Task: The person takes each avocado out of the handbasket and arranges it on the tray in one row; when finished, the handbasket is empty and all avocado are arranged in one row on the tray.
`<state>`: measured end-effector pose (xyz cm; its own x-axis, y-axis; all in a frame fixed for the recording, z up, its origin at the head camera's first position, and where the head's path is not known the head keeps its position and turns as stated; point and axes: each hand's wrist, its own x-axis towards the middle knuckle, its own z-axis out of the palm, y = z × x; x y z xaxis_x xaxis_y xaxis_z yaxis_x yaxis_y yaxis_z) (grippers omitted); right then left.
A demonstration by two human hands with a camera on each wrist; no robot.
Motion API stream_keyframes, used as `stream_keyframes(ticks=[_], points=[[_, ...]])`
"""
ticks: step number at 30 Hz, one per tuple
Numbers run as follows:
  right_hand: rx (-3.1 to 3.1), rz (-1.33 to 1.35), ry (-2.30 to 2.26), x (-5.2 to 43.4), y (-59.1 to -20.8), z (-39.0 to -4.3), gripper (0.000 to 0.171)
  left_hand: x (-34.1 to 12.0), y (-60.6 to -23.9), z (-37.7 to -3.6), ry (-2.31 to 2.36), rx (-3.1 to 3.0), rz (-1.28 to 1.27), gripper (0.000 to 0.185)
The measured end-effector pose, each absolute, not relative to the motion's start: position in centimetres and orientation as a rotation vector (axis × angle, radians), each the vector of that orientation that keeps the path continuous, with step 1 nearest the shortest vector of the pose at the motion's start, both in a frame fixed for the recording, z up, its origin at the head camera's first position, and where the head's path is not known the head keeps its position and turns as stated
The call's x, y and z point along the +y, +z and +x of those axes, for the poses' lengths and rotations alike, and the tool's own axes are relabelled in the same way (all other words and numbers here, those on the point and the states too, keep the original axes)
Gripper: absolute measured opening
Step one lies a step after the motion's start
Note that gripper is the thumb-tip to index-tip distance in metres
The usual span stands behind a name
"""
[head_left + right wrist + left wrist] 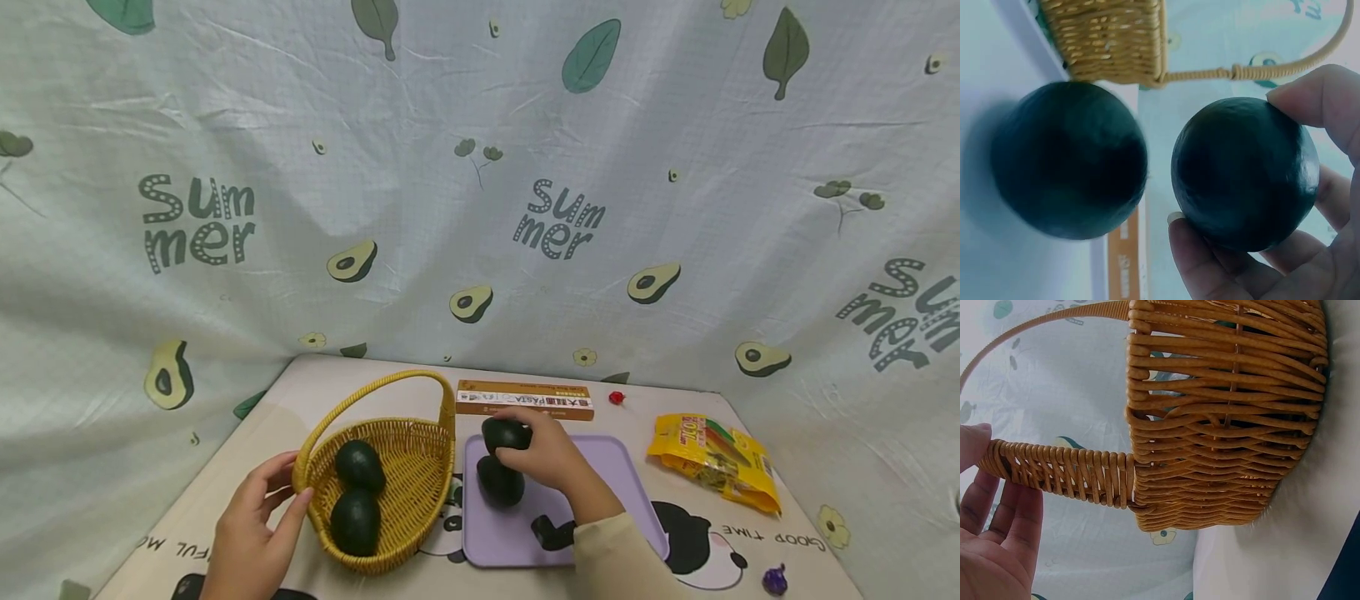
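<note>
My left hand (258, 529) grips the side of the handle of a yellow wicker basket (416, 483), thumb on one side and fingers on the other in the left wrist view. Two dark green avocados (356, 521) lie inside the basket. With thumb and fingertips, my right hand (551, 450) holds another dark avocado (1244, 175) above the lilac tray (607, 467). Close below it, one more avocado (500, 482) rests on the tray's left part. A small black bent piece (551, 533) lies near the tray's front edge, partly hidden by the right sleeve.
Behind the tray lies a long pasta box (525, 400), with a small red item (616, 397) beside it. A yellow food bag (712, 458) is at the right, and a small purple item (776, 580) sits near the front right. A printed curtain (420, 208) hangs behind.
</note>
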<state>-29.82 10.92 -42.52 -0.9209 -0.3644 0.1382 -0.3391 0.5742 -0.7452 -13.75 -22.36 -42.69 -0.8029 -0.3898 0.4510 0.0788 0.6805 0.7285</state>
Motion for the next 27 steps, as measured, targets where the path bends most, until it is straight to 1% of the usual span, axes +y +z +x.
stream_keyframes(ticks=[8,19,27], points=[[2.854,-0.494,-1.314,12.3,-44.3,-30.2,0.043,-22.3,-42.7,-13.8,-1.033,-2.295,0.237,0.054],[2.852,-0.432,-1.340,13.4,-45.9,-29.7,0.041,-22.2,-42.5,-13.7,-1.036,-2.299,0.243,0.054],[2.839,-0.438,-1.330,13.5,-47.1,-29.2,0.044,-22.2,-42.6,-13.7,-1.037,-2.297,0.231,0.053]])
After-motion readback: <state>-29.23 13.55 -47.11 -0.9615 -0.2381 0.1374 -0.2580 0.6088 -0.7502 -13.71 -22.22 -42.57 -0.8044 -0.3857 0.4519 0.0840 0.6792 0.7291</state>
